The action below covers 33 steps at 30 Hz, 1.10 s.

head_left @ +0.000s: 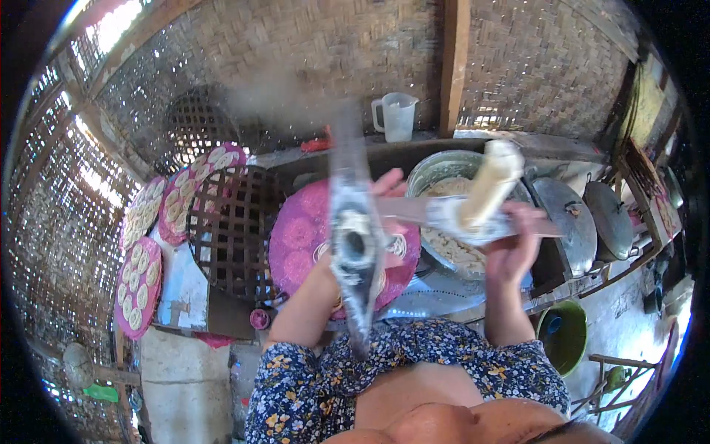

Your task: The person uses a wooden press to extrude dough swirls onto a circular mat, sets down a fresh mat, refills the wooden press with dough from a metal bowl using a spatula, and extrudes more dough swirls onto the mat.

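Note:
My left hand (388, 184) is closed around a long wooden press board (349, 281) with a dough-smeared hole; the board hides much of the hand. My right hand (512, 240) grips the other press piece, a flat bar with a pale cylindrical plunger (494, 181) standing up from it. Beneath my left hand lies a round pink tray (296, 229) with coils of noodle-like dough on its right side. Under the plunger, a large pot (433, 164) holds pale, lumpy dough (455, 248).
Several pink trays of dough coils (138, 288) stand at the left, beside a dark woven lattice rack (229, 222). A plastic measuring jug (398, 117) sits against the woven wall. Metal lids (566, 218) lie at the right, with a green bucket (562, 337) below.

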Tool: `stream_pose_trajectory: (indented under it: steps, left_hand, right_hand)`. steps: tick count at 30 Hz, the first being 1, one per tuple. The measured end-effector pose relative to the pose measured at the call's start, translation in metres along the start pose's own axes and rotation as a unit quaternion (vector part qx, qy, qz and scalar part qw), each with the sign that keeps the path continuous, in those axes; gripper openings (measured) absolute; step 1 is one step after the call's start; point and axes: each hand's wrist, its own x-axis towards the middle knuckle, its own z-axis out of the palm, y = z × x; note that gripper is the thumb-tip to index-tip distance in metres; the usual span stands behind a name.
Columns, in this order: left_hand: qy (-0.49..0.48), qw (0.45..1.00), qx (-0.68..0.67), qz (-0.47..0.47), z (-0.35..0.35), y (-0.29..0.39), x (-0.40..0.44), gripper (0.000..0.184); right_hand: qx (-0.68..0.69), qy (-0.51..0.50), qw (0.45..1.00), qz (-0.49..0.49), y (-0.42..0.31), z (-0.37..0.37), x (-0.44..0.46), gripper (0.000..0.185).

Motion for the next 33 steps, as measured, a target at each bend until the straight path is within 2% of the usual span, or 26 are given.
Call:
stream_pose_trajectory:
  steps: [1,2,4,6,7,10,11,14,17,20,28,33]
  left_hand:
    - [0.026,0.996,-0.08,0.014,-0.001,0.001,0.003,0.056]
    - [-0.087,0.949,0.034,0.302,-0.012,-0.005,0.005,0.056]
    - [-0.07,0.954,-0.032,0.289,-0.035,0.009,-0.009,0.045]
    - [-0.051,0.962,-0.042,0.263,-0.047,0.022,-0.03,0.041]
    - [-0.034,0.968,-0.055,0.244,-0.058,0.021,-0.042,0.032]
    - [-0.027,0.978,-0.013,0.206,-0.066,0.02,-0.065,0.027]
    - [-0.006,0.978,0.003,0.207,-0.067,0.017,-0.069,0.024]
    - [0.004,0.976,-0.013,0.219,-0.068,0.01,-0.074,0.025]
    - [0.005,0.973,-0.035,0.23,-0.071,0.005,-0.074,0.025]
    - [0.007,0.973,-0.049,0.223,-0.068,0.007,-0.074,0.026]
    - [0.002,0.972,-0.048,0.23,-0.068,0.007,-0.074,0.027]
    - [0.0,0.975,-0.023,0.223,-0.072,0.007,-0.074,0.026]
  right_hand:
    - [0.08,-0.031,0.994,0.069,0.014,0.01,-0.018,0.015]
    - [0.16,-0.064,0.975,0.139,0.026,0.012,-0.033,0.017]
    - [0.063,-0.224,0.956,0.181,0.058,-0.026,-0.045,0.027]
    - [-0.09,-0.26,0.948,0.16,0.068,-0.051,-0.034,0.031]
    - [-0.166,-0.277,0.934,0.151,0.071,-0.058,-0.031,0.034]
    - [-0.248,-0.263,0.929,0.077,0.052,-0.046,-0.024,0.034]
    - [-0.269,-0.308,0.912,-0.021,0.044,-0.033,-0.023,0.032]
    - [-0.321,-0.416,0.834,-0.172,0.012,0.006,-0.027,0.037]
    - [-0.364,-0.44,0.772,-0.281,-0.006,0.034,-0.032,0.043]
    - [-0.367,-0.453,0.742,-0.33,-0.007,0.05,-0.039,0.046]
    - [-0.346,-0.508,0.705,-0.354,0.006,0.06,-0.044,0.041]
    - [-0.34,-0.483,0.726,-0.354,0.011,0.057,-0.037,0.039]
